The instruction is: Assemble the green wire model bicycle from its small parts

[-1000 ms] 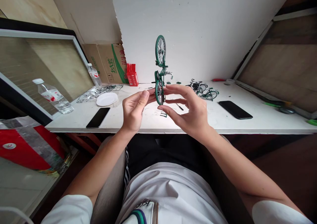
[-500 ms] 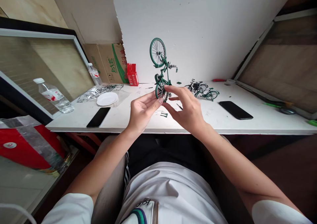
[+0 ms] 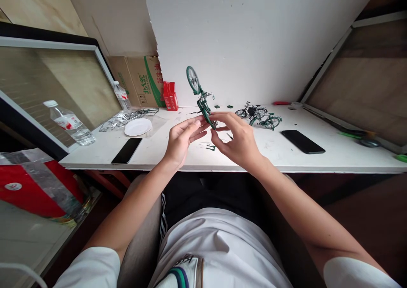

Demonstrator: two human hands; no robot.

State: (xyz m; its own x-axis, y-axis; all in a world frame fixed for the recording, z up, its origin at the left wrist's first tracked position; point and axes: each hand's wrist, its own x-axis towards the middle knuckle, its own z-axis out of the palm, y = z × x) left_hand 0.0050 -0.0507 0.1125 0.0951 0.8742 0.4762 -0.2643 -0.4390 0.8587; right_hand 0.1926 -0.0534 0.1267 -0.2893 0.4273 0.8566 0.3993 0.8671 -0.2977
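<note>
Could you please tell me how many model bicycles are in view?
3: a green model bicycle held between the left hand and right hand; a black model bicycle and second green bicycle farther right on the white table.

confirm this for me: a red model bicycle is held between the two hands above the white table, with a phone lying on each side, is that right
Not quite: the model bicycle is green, not red, as the head view shows. It is held between the left hand and right hand above the white table, with a left phone and a right phone.
</note>
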